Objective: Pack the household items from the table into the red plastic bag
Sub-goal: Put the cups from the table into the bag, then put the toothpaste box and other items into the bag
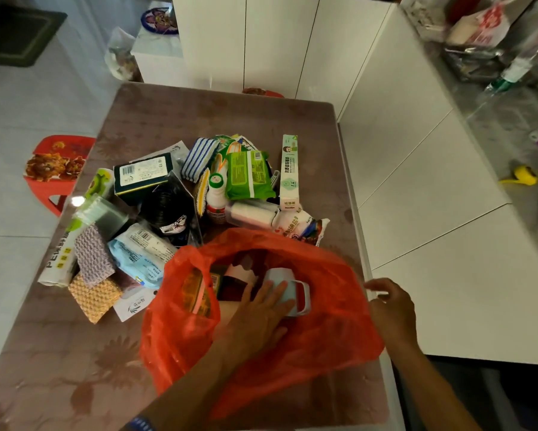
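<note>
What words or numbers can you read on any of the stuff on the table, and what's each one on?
"PE": white roll pack at the table's left edge; the characters after it are blurred.
Tall green-and-white box: print too small.
Green packet, blue wipes pack, dark box: barcodes and print unreadable.

We see the red plastic bag [323,321] lying open on the table [199,113]. Inside it, our left hand [261,312] rests flat-fingered on a pale blue mug [284,290]. At the bag's right edge our right hand [392,309] pinches the rim. Beyond the bag lies a green packet [249,174].
</note>
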